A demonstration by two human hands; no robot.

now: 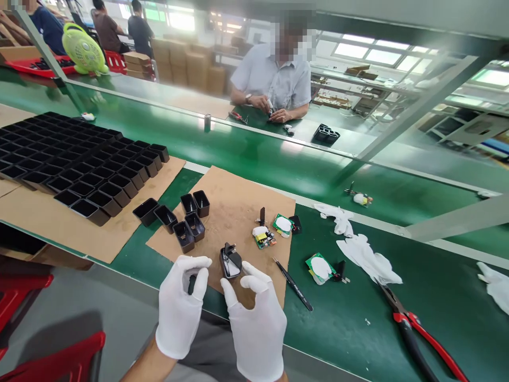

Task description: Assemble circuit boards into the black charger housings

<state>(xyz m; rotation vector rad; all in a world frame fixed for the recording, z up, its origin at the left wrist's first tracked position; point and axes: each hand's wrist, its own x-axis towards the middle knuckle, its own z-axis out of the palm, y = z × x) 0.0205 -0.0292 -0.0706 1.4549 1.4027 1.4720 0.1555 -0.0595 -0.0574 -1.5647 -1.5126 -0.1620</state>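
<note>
A small black plastic case point(226, 270) stands at the cardboard's near edge, with a black plug piece point(233, 254) and something white in its mouth. My left hand point(181, 305), in a white glove, is just left of the case, its thumb and fingers curved with a gap between them. On the case's right is my right hand point(258, 313), also gloved, thumb and fingers apart around its near corner. Whether a fingertip touches the case I cannot tell. Two circuit boards, one with yellow parts point(264, 237) and one green point(283, 225), lie beyond my right hand, near black tweezers point(293, 284).
Several open black cases point(193, 225) stand left of centre, with a large block of them point(87, 164) farther left. Another green board point(321, 268), white cloths point(369, 260) and red-handled pliers point(405, 318) lie right. Across the bench a person point(274, 79) handles a small part.
</note>
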